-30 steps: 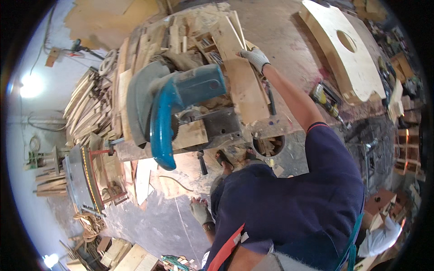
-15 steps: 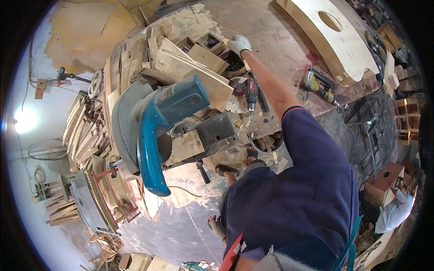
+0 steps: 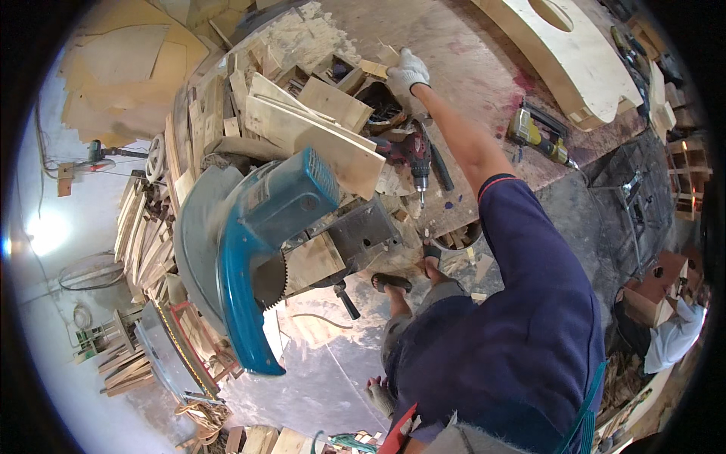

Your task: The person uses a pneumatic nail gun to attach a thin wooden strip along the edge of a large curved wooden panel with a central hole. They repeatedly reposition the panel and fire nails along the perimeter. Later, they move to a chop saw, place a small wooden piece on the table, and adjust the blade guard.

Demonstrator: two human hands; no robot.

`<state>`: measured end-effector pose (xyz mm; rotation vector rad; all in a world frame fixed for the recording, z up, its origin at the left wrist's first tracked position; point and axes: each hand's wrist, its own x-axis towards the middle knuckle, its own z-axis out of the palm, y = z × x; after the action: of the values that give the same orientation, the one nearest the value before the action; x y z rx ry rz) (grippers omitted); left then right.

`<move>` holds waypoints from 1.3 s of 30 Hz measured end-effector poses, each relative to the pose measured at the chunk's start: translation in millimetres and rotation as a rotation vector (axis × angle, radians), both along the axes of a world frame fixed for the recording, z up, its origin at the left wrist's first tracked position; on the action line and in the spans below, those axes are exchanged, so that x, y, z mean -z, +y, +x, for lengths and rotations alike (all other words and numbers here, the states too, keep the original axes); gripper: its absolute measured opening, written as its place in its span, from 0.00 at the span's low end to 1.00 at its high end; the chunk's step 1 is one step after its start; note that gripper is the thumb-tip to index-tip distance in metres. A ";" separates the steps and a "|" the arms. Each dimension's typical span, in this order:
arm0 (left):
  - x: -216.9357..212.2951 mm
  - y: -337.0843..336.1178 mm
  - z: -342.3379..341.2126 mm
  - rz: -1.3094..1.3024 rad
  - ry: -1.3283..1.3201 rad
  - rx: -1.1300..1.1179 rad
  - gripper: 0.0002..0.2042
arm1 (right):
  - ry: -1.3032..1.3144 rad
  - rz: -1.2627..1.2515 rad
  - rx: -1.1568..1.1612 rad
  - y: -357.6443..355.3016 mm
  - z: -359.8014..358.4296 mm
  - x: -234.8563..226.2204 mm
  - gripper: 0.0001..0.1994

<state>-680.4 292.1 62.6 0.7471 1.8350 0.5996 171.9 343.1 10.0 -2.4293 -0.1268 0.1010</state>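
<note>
My right hand (image 3: 407, 76), in a white glove, reaches far out over the workbench and closes on a small wooden offcut (image 3: 376, 68) at the edge of a heap of plywood scraps (image 3: 318, 113). Just below it sits a dark round container (image 3: 382, 110). My left hand (image 3: 380, 395), also gloved, hangs low beside my body near the floor; its fingers are too small to read. A blue mitre saw (image 3: 272, 219) with its toothed blade exposed stands between the two hands.
A red and black cordless drill (image 3: 414, 155) and a yellow nail gun (image 3: 537, 136) lie on the bench (image 3: 476, 68). A large plywood panel with a round hole (image 3: 575, 68) lies at the far right. Wood strips are stacked at the left (image 3: 144, 234). Another person in white crouches at the right edge (image 3: 677, 333).
My view has shifted, so the saw and bench slid down and right in the picture. My right hand stayed stretched out on the scrap heap and now holds a small offcut.
</note>
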 end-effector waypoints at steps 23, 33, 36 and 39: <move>-25.5 78.5 69.8 0.151 0.228 0.742 0.18 | -0.312 -0.178 -0.018 -234.3 -197.9 31.7 0.30; -14.4 253.4 155.7 0.912 0.627 1.488 0.31 | -0.071 0.303 0.107 -199.2 -368.0 -70.7 0.20; 2.5 313.0 188.6 1.134 0.607 1.630 0.39 | -0.366 0.393 -0.190 -154.8 -392.0 -134.6 0.17; 29.1 348.1 208.3 1.245 0.645 1.690 0.40 | -0.487 0.453 -0.426 -86.2 -442.7 -260.5 0.20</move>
<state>-472.0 640.2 33.5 3.0090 0.4343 0.2058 -270.8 256.8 270.5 -1.8977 -0.7963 -0.3017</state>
